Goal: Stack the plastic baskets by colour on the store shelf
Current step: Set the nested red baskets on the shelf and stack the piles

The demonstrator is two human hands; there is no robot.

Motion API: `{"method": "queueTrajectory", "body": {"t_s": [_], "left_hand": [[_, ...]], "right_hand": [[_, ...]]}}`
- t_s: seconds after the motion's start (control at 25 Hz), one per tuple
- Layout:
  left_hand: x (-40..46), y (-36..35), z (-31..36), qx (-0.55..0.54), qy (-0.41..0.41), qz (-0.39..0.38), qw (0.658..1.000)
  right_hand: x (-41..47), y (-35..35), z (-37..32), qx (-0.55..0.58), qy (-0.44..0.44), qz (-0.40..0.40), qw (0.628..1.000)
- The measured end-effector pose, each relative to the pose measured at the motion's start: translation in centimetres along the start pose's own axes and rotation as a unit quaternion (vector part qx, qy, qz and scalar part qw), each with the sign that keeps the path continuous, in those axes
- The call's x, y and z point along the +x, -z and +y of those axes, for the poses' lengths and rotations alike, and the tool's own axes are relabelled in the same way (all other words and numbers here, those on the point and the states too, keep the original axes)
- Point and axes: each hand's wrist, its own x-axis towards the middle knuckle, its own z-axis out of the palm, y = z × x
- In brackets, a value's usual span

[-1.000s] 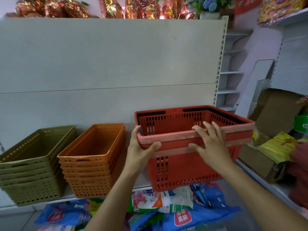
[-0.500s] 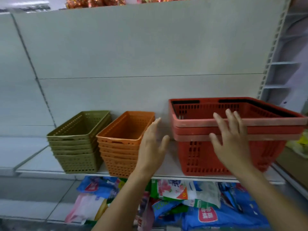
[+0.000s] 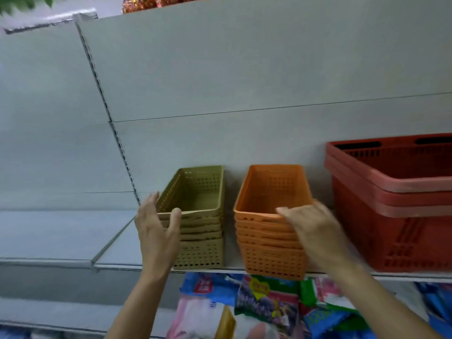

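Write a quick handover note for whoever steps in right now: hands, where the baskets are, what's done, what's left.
Left hand: open, at the near left corner of the green stack.
Right hand: on the near rim of the orange stack; grip blurred.
Red stack: on the shelf, right of the orange.
Done: three one-colour stacks.
Left: probably straightening; the orange stack overhangs the shelf edge.

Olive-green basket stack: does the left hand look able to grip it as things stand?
Probably yes. The left hand is already at the near corner of the olive-green basket stack, thumb on the top rim, with nothing between them.
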Motion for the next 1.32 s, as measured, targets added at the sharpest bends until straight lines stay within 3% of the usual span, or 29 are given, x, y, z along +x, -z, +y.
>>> {"method": "queueTrajectory", "body": {"t_s": [0.16, 0.28, 0.32, 0.44, 0.56, 0.68, 0.88, 1.08, 1.32], "left_hand": [[4.0, 1.5, -4.7, -0.106, 0.131, -0.140, 0.976], [5.4, 1.5, -6.7, -0.224, 0.199, -0.219, 0.929], [5.8, 1.5, -7.4, -0.242, 0.218, -0.230, 0.917], [6.4, 1.5, -8.6, -0.265, 0.222, -0.259, 0.902], [6.1, 1.4, -8.7, -0.269, 0.188, -0.282, 0.901], [5.7, 1.3, -8.9, -0.293, 0.173, -0.279, 0.898], [4.8, 0.9, -9.3, -0.309, 0.133, -0.249, 0.908], [5.1, 1.9, -9.2, -0.330, 0.095, -0.211, 0.915], [7.4, 4.7, -4.0, -0.379, 0.020, -0.173, 0.909]], "right_hand": [[0.7, 0.4, -1.9, -0.020, -0.146, 0.072, 0.986], [2.9, -0.3, -10.3, 0.124, -0.093, 0.050, 0.987], [3.7, -0.9, -13.1, 0.221, -0.117, 0.002, 0.968], [5.6, -3.9, -17.6, 0.427, -0.260, -0.134, 0.856], [5.5, -6.8, -17.0, 0.477, -0.335, -0.133, 0.802], [4.8, -8.2, -16.9, 0.506, -0.366, -0.111, 0.773], [5.3, -8.6, -18.2, 0.504, -0.319, -0.040, 0.802], [4.9, -8.6, -18.3, 0.477, -0.299, -0.020, 0.826], [8.3, -4.2, -18.6, 0.495, -0.208, 0.066, 0.841]]}}
